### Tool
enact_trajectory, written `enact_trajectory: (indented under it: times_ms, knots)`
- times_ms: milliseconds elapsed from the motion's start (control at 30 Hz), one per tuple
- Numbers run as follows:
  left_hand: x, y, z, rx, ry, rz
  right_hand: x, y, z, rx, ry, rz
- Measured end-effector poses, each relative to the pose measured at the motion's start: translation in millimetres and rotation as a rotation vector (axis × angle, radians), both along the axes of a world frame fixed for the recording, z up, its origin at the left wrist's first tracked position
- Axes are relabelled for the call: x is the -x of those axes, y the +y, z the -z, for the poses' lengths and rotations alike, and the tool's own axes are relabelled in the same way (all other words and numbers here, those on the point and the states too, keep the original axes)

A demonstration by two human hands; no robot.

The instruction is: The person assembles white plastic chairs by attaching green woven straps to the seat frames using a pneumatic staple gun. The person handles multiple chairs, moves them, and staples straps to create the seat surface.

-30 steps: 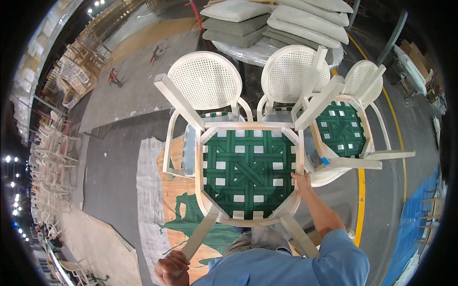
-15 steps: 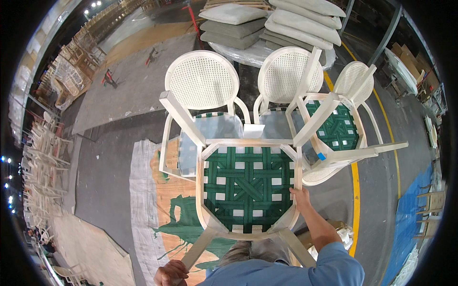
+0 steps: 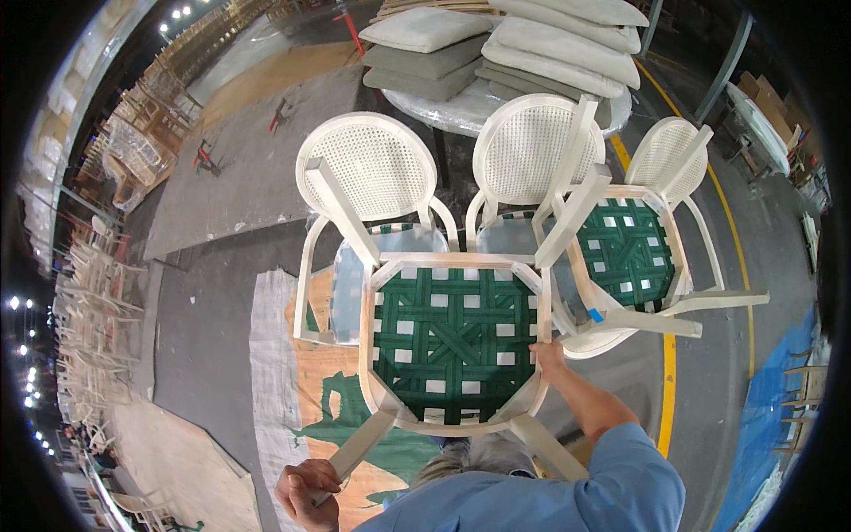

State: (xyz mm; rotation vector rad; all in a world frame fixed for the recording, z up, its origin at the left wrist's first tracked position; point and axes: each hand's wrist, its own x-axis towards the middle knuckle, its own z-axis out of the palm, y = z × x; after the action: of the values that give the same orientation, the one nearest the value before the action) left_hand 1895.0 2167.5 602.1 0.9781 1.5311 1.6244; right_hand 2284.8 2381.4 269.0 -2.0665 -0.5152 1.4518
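In front of my body is an upturned cream wooden chair, its legs pointing outward and the underside of its seat facing me. Dark green woven webbing spans that seat frame. My left hand is wrapped round the end of the near left leg. At the right side of the seat frame, my right hand grips the rail. Beyond it stand two chairs with round cane backs. Another upturned chair with green webbing rests at the right, a bit of blue tape on it.
Stacked white and grey cushions lie on a plastic-wrapped surface at the back. A patterned mat covers the floor beneath me. Many chair frames are piled at far left. A yellow floor line and a blue sheet run along the right.
The held chair has shifted slightly left and nearer me, both hands still on it. My left hand has risen a little. A white paper between the chairs is no longer visible.
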Motion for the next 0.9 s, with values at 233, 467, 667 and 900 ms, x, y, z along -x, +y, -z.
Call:
enact_trajectory:
  times_ms: [233, 467, 667, 900]
  knots:
    - [-9.5, 46.9, 12.2, -0.09, 0.063, -0.123, -9.8, 38.9, 12.9, 0.003, -0.136, -0.136]
    - [-22.3, 53.4, 23.9, -0.1, 0.116, -0.192, -8.1, 60.1, 9.0, -0.07, -0.045, -0.097]
    - [-27.9, 66.9, 25.1, -0.103, 0.142, -0.113, -14.9, 89.9, 20.0, -0.097, 0.004, -0.033]
    - [-23.4, 99.4, 34.3, -0.154, 0.096, -0.056, -20.0, 117.6, 20.6, -0.104, -0.096, -0.11]
